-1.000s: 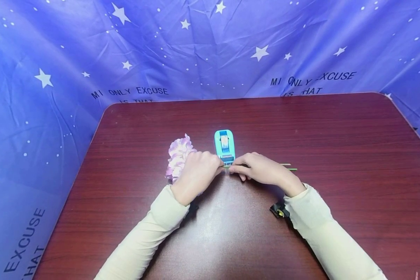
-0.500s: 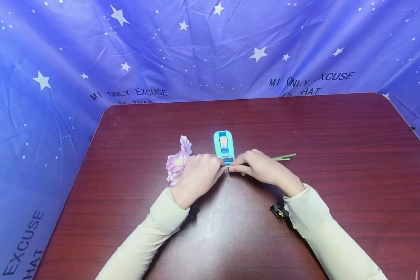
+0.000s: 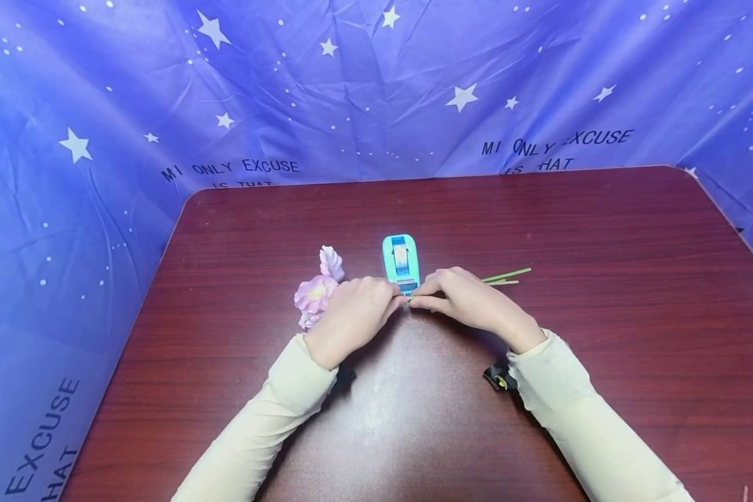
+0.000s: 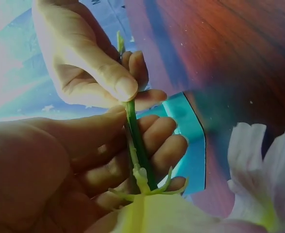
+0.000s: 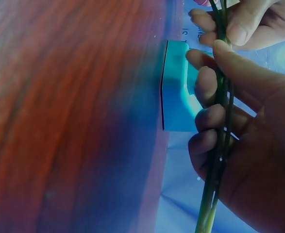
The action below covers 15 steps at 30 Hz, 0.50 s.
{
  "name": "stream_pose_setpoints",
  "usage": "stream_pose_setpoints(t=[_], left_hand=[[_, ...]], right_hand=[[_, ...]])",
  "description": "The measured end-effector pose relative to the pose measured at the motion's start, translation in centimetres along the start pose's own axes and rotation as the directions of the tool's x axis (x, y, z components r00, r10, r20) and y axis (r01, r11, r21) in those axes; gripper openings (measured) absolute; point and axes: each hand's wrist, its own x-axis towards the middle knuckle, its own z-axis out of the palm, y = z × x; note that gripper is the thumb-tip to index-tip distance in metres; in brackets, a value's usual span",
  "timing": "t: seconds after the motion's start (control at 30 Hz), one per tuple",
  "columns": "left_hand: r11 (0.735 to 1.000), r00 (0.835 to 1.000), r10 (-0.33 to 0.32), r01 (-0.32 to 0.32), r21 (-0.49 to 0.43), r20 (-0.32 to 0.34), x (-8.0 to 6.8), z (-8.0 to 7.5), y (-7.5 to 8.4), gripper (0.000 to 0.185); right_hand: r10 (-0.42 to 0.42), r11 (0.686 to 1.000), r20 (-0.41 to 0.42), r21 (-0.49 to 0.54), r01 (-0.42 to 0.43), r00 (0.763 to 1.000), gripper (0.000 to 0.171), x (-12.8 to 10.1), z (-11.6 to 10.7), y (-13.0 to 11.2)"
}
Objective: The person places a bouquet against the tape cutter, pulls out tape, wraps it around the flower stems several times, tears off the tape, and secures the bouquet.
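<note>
Lilac-pink flowers (image 3: 314,294) with green stems (image 3: 508,273) lie across both hands. My left hand (image 3: 359,314) pinches the stems just below the blooms; in the left wrist view, its thumb meets the fingers around a green stem (image 4: 138,141). Against its fingertips, my right hand (image 3: 473,303) pinches the same stems. The right wrist view has several stems (image 5: 222,102) running along the palm beneath the curled right fingers. Just beyond the fingertips stands a turquoise tape dispenser (image 3: 401,254) with a roll in it. Whether tape is on the stems cannot be made out.
A dark red wooden table (image 3: 257,223) spreads beneath the hands. Behind it and at its sides hangs a blue curtain (image 3: 376,90) with white stars and lettering. Black wrist devices (image 3: 500,376) sit under the cuffs. A thin pinkish item (image 3: 745,493) shows at the lower right.
The stems' free ends have swung away from me, towards the table's far side. The blooms have turned, showing an open face. Both hands stay in nearly the same place.
</note>
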Motion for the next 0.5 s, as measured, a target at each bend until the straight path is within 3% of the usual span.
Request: stream_pose_setpoints(t=[0.27,0.37,0.5], left_hand=[[0.999,1.000,0.023,-0.023,0.030,-0.002,0.10,0.27,-0.13,0.018],[0.998,0.999,0.033,-0.033,0.050,-0.014,0.07,0.41,-0.15,0.019],[0.998,0.999,0.038,-0.037,0.050,-0.029,0.09,0.52,-0.19,0.022]], right_hand=[[0.107,0.981,0.054,0.156,-0.114,0.993,0.020,-0.07,-0.11,-0.22],[0.134,0.968,0.025,0.208,-0.137,0.991,0.020,0.08,-0.05,-0.23],[0.181,0.966,-0.038,0.195,-0.171,0.983,0.023,0.47,0.31,-0.11]])
